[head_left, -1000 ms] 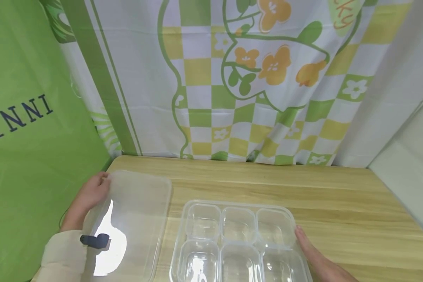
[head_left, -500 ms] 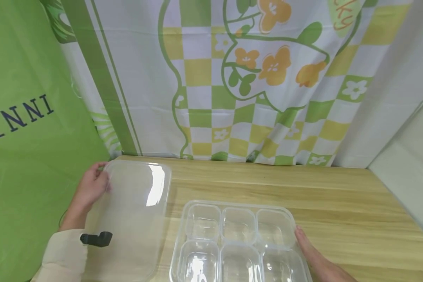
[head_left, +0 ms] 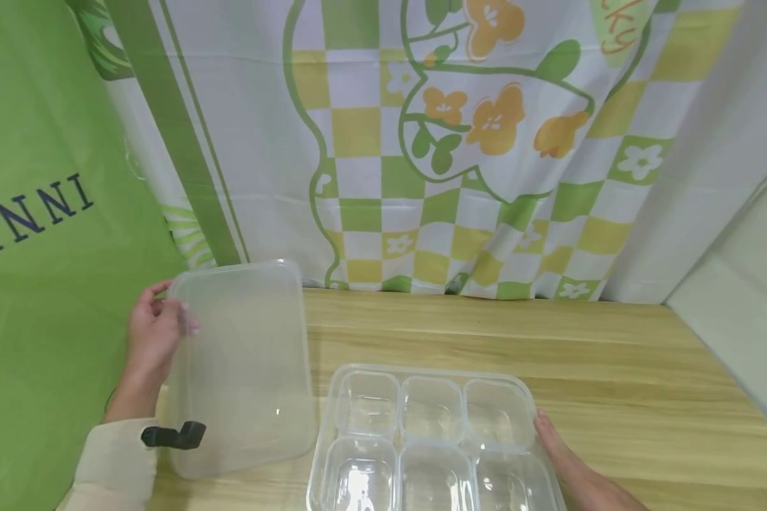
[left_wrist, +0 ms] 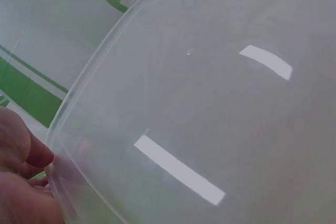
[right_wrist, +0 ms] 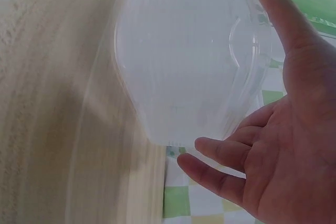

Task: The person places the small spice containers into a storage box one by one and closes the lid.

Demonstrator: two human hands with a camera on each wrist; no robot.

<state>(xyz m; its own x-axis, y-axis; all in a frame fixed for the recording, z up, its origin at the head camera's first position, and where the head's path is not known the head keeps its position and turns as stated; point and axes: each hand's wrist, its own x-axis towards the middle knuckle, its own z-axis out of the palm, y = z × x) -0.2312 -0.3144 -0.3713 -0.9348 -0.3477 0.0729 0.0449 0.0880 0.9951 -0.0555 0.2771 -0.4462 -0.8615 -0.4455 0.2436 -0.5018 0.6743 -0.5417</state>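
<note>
My left hand (head_left: 153,333) pinches a frosted translucent plastic lid (head_left: 246,369) at its upper left corner. The lid stands tilted up on the left side of the table, its far edge overlapping the curtain in the head view. In the left wrist view the thumb and fingers grip the lid's rim (left_wrist: 100,51). To the right sits a clear plastic compartment box (head_left: 430,369), uncovered, its near edge cut off by the frame. My right hand (head_left: 572,461) rests against the box's right side. In the right wrist view, its fingers (right_wrist: 220,153) are extended, with the thumb near the rim.
A wooden table (head_left: 588,348) lies beneath the box. Behind it hangs a patterned curtain (head_left: 422,213), and a green cloth (head_left: 51,341) with lettering covers the left side. A pale wall panel (head_left: 741,284) borders the right. A small black piece (head_left: 175,435) sits at the left sleeve.
My left hand has raised the lid from lying nearly flat to a steep tilt, its far edge moving up and its near edge coming into view. The box and right hand have stayed put.
</note>
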